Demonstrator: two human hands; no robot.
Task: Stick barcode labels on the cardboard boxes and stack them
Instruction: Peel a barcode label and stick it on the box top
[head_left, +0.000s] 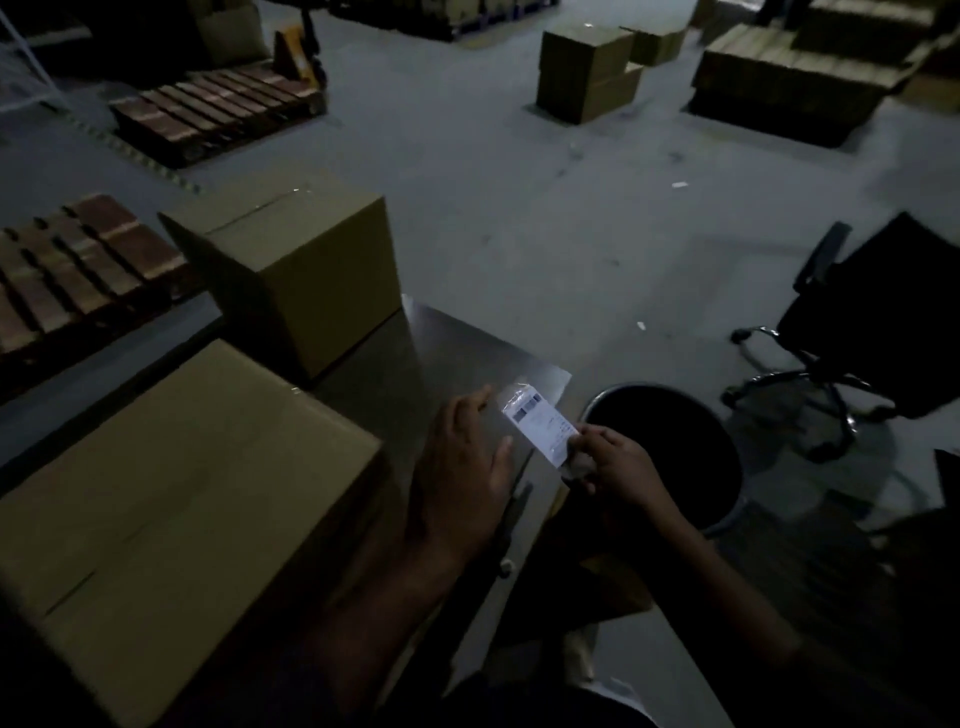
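A white barcode label (540, 423) is pinched at its near end by my right hand (613, 462), above the corner of a metal table (467, 348). My left hand (462, 467) hovers flat beside the label with fingers straight, its fingertips near the label's far end. A large sealed cardboard box (171, 499) lies on the table at the near left. A second, smaller cardboard box (301, 265) stands behind it on the table.
A round black bin (670, 441) stands just right of the table. A black office chair (862, 332) is farther right. Wooden pallets (208, 114) lie at the left, and stacked cardboard boxes (587, 73) stand on the grey floor at the back.
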